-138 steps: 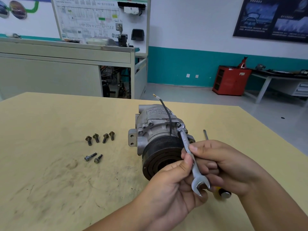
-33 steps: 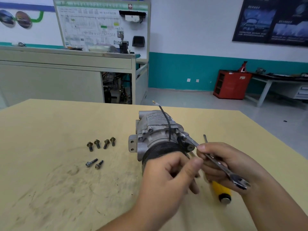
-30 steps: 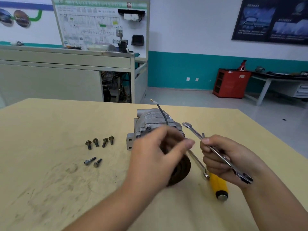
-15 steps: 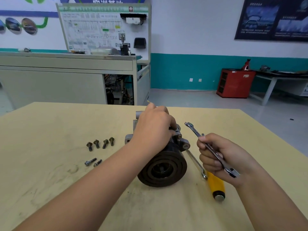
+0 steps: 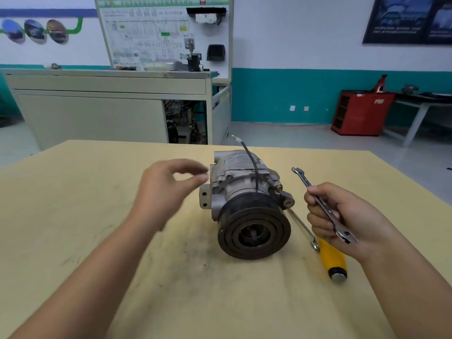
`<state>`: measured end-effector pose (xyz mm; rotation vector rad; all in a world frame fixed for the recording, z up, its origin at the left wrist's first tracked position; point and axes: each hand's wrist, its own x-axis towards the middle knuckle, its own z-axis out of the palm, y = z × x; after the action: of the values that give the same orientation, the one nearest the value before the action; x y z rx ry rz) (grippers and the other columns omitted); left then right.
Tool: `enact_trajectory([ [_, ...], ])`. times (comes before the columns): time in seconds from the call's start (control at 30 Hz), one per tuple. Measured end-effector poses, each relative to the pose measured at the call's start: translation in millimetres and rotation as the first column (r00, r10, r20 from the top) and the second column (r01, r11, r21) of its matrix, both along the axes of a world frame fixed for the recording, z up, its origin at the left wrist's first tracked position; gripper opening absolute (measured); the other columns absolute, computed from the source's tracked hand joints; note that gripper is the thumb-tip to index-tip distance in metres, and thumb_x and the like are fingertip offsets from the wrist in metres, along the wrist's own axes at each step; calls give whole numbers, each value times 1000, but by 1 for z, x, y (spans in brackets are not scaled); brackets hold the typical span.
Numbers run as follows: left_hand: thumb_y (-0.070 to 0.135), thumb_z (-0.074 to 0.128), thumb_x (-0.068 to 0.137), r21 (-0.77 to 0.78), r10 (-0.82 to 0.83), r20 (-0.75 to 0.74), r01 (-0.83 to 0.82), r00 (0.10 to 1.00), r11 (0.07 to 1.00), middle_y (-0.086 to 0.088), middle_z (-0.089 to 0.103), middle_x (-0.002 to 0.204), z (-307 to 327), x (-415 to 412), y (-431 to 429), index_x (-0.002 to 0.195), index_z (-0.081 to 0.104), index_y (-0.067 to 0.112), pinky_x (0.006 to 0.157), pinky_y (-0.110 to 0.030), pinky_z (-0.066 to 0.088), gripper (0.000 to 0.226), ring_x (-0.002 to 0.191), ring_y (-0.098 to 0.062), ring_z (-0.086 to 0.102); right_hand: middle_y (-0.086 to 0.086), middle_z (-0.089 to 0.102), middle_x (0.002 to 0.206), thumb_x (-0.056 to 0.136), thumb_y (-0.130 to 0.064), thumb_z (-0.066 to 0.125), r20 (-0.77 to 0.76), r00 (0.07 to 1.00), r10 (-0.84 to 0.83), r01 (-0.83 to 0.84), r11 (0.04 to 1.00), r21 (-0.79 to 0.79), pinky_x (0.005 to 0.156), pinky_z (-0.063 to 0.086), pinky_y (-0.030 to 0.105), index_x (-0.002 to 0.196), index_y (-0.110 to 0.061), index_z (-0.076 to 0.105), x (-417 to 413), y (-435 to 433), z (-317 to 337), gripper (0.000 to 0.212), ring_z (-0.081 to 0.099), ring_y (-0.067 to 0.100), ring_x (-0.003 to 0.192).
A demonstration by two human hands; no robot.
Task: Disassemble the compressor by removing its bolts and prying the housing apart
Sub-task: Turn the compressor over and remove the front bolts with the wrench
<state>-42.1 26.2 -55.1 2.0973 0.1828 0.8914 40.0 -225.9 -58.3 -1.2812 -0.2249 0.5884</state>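
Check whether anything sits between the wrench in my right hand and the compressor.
Nothing visible does. Only open air separates the wrench from the compressor; the screwdriver lies flat on the table, below that gap.

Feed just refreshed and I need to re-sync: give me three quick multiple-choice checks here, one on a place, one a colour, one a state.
1. Where does the screwdriver lie? A: on the table, right of the compressor. B: on top of the compressor. C: on the floor.
2. Its handle colour? A: red. B: yellow. C: blue.
3. The wrench is: A: seated on a bolt. B: lying on the table. C: gripped in the right hand.
Key: 1 A, it rests on the tabletop beside the compressor; 2 B, the handle is plainly yellow; 3 C, fingers curl round its shaft.
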Motion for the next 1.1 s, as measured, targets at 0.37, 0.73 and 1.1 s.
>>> enact_trajectory([
  [0.37, 36, 73, 79, 506, 279, -617, 100, 736, 857, 28, 55, 82, -46, -2, 59, 67, 53, 53, 88, -31, 38, 29, 99, -8, 44, -1, 26, 41, 90, -14, 47, 120, 992, 39, -2, 955, -297, 32, 21, 18, 55, -8, 53, 0, -3, -1, 36, 22, 8, 33],
  [0.73, 36, 70, 83, 432, 229, -518, 21, 824, 902, 16, 58, 89, -38, -10, 53, 79, 59, 40, 80, -30, 40, 12, 98, -13, 50, -1, 28, 37, 89, -6, 46, 192, 956, 223, -115, 884, -453, 36, 15, 15, 52, -10, 59, -6, -4, 2, 39, 20, 8, 32],
  [1.1, 57, 53, 77, -197, -569, -403, 539, 717, 819, 7, 71, 65, 4, -53, -66, 76, 70, 29, 54, -17, 45, 34, 51, -4, 58, 0, 33, 37, 88, -8, 51, 178, 956, 232, -139, 897, -420, 32, 19, 13, 53, -9, 61, -4, 1, -5, 36, 25, 8, 33],
])
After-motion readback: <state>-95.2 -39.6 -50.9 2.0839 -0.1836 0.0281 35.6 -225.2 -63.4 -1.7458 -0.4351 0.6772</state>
